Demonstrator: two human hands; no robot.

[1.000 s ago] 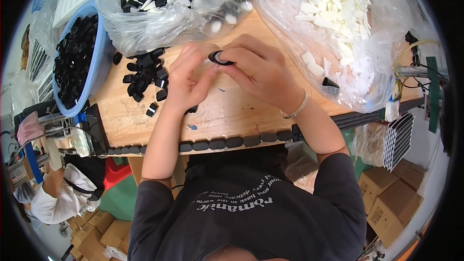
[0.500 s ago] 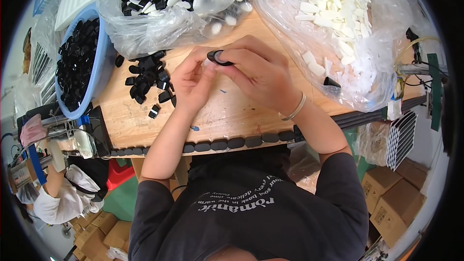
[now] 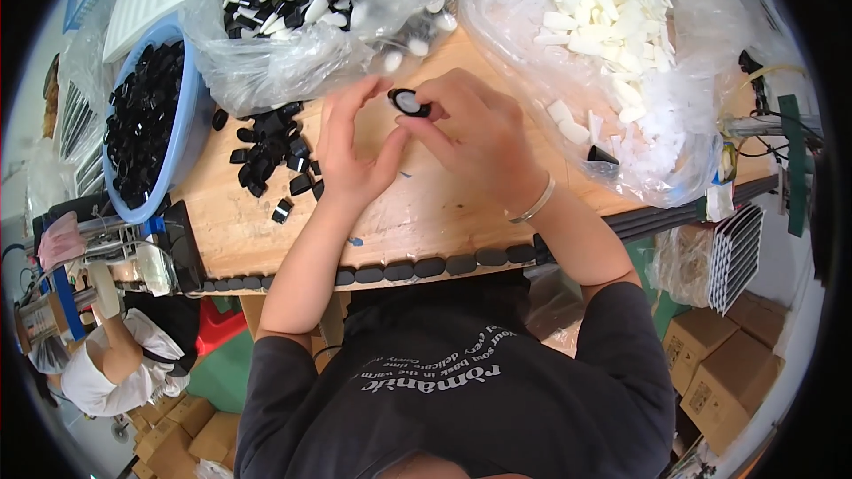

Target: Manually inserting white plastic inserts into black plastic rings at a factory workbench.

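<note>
Hands at a wooden workbench [image 3: 266,231], seen from above: a small black oval cap with a white insert [image 3: 408,103] is pinched between the fingertips of the right hand [image 3: 470,137], while the left hand [image 3: 351,151] is held open just beside it, fingers spread and curled toward the part. The cap is held above the bench between both hands, white face turned up, long axis running roughly left to right. Loose black caps [image 3: 271,155] are scattered left of the left hand, beside a blue basin [image 3: 191,137] and two clear bags of parts [image 3: 621,80]

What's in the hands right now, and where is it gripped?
The right hand pinches a small black oval part with a white face by its rim. The left hand is open beside it, fingertips close; contact cannot be told.
</note>
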